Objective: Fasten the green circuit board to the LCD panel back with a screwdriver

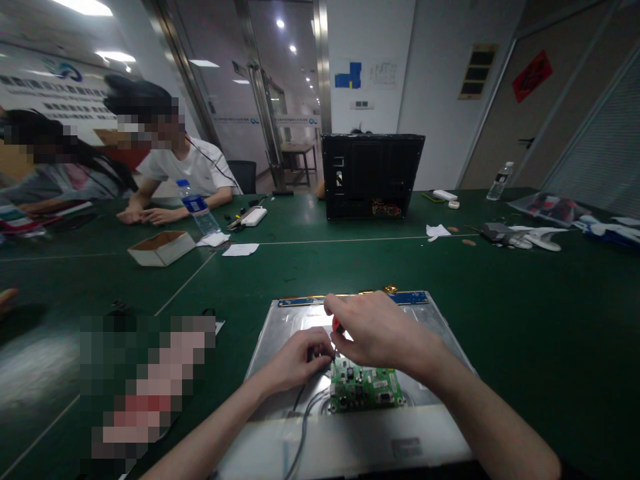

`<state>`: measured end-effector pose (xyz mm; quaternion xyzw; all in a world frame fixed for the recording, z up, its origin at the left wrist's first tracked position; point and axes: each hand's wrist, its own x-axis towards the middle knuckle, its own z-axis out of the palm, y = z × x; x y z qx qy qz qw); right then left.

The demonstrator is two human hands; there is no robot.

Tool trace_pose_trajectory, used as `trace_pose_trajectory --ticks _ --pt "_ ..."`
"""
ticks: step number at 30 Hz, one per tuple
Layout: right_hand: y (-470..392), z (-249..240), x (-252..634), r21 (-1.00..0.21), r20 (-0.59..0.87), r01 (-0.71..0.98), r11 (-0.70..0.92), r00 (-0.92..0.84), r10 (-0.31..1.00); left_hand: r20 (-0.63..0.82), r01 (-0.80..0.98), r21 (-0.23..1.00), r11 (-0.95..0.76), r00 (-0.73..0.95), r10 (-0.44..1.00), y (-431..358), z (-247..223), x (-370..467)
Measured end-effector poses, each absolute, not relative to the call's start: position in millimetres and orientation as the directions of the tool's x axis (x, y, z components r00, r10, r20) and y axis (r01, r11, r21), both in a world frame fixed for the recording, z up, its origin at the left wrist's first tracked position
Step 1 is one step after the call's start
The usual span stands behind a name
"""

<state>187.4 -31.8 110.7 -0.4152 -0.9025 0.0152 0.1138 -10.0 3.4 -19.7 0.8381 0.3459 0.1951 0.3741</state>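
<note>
My right hand [373,327] is closed around the red handle of a screwdriver [337,325], whose shaft points down at the upper left corner of a green circuit board [367,387]. Close beside the shaft, my left hand [303,360] has its thumb and fingers curled together at that same corner. Whatever is between those fingertips is too small to make out. The board lies on the metal back of a flat display panel [267,337]. Along the panel's far edge runs a narrow blue circuit strip [415,299]. Grey cables [304,427] trail from the board's left side toward me.
A black monitor housing [373,173] stands upright across the green table [525,320]. At the left are an open box [163,250], a water bottle [197,207] and two seated people. Tools [520,235] and another bottle [500,181] are at the right.
</note>
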Motion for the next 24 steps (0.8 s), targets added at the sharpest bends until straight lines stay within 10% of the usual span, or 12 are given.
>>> trace_pose_trajectory --ticks 24 --pt "-31.2 108.5 189.5 -0.155 0.226 0.708 0.689 -0.654 0.722 0.096 0.438 0.743 -0.506 0.678 0.729 4.1 -19.9 -10.1"
